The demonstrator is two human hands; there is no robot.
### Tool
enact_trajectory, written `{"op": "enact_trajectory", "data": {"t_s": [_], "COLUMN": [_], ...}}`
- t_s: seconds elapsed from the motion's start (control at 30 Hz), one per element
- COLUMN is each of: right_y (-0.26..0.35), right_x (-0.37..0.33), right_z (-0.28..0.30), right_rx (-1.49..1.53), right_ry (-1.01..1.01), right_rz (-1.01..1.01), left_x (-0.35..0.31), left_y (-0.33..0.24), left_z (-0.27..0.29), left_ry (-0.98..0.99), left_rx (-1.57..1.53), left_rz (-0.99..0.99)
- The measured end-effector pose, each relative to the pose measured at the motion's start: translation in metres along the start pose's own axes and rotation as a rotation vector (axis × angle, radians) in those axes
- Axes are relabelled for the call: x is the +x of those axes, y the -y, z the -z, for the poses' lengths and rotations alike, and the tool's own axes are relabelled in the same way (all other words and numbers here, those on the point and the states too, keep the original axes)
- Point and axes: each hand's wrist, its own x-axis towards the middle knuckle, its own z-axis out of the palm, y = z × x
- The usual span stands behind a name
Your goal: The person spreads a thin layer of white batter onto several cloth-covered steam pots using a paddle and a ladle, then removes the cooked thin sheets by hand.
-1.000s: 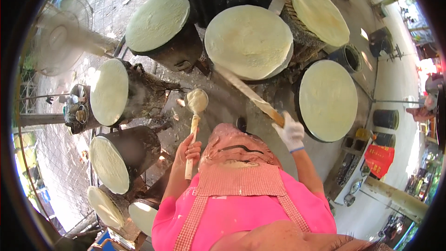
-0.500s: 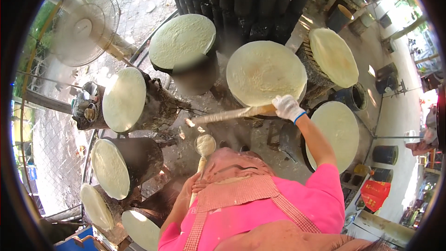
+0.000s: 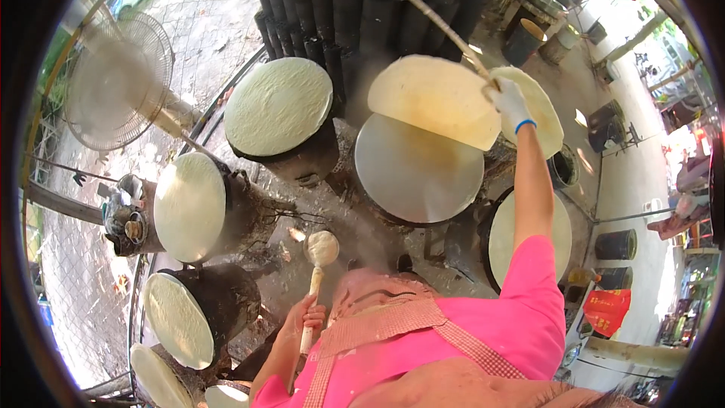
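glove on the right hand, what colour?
White right-hand glove with a blue cuff band, seen in the head view.

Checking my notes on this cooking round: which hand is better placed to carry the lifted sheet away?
Probably the right hand: it holds the long stick with the thin round sheet draped on it. The left hand grips a ladle.

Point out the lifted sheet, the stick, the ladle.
lifted sheet (image 3: 438,102), head view, middle of the pale round.
stick (image 3: 430,15), head view, mid-shaft above the sheet.
ladle (image 3: 322,248), head view, its round bowl.
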Motion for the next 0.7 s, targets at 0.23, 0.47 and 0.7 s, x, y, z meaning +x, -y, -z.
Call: {"op": "enact_trajectory", "data": {"t_s": [0.23, 0.47, 0.7], "right_y": [-0.143, -0.31, -0.498], "right_x": [0.056, 0.016, -0.05], "right_z": [0.103, 0.087, -0.038], "right_rx": [0.651, 0.854, 0.775], "right_ry": [-0.374, -0.819, -0.994], "right_rz": [-0.332, -0.543, -1.153], "left_x": [0.043, 0.092, 0.106], "left_y": [0.046, 0.081, 0.104], "left_z": [-0.026, -0.019, -0.064], "left_ry": [0.216, 0.42, 0.343], "left_rx": [-0.054, -0.128, -0.069], "left_rz": [-0.022, 0.024, 0.025]}}
